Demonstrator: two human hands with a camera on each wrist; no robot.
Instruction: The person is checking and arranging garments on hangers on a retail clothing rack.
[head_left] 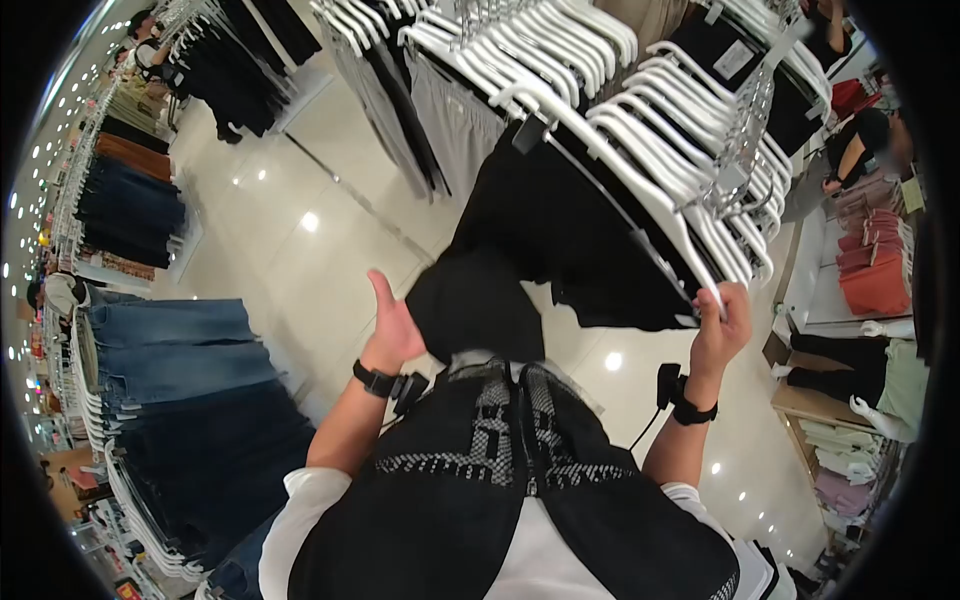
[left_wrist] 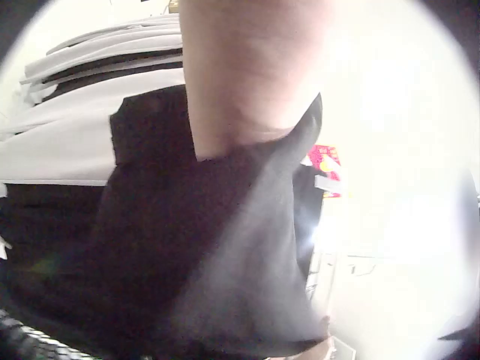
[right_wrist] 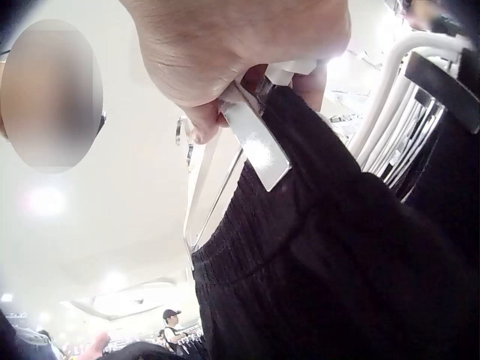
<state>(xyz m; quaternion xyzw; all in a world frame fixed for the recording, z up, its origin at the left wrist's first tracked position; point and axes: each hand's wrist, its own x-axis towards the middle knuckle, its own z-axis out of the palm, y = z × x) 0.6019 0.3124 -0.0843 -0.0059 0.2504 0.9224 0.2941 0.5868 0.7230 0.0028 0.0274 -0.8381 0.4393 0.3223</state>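
A pair of black trousers [head_left: 600, 230] with a gathered waistband hangs from a white hanger [head_left: 655, 205] at the front of the rack. At the hanger's near end, my right hand [head_left: 722, 328] grips the hanger by its clip, at the corner of the waistband. A white tag [right_wrist: 259, 146] dangles just below those fingers in the right wrist view. My left hand [head_left: 392, 325] is under a trouser leg [head_left: 475, 305], its thumb stretched out and away from the cloth. The black fabric drapes over the other fingers and hides them, also in the left wrist view.
White hangers [head_left: 660, 110] crowd the rack, with grey trousers [head_left: 455, 130] behind. Jeans [head_left: 180, 340] hang on another rack at the left. At the right are a mannequin [head_left: 890, 385] and folded clothes [head_left: 850, 460]. Other people [head_left: 150, 50] stand farther off.
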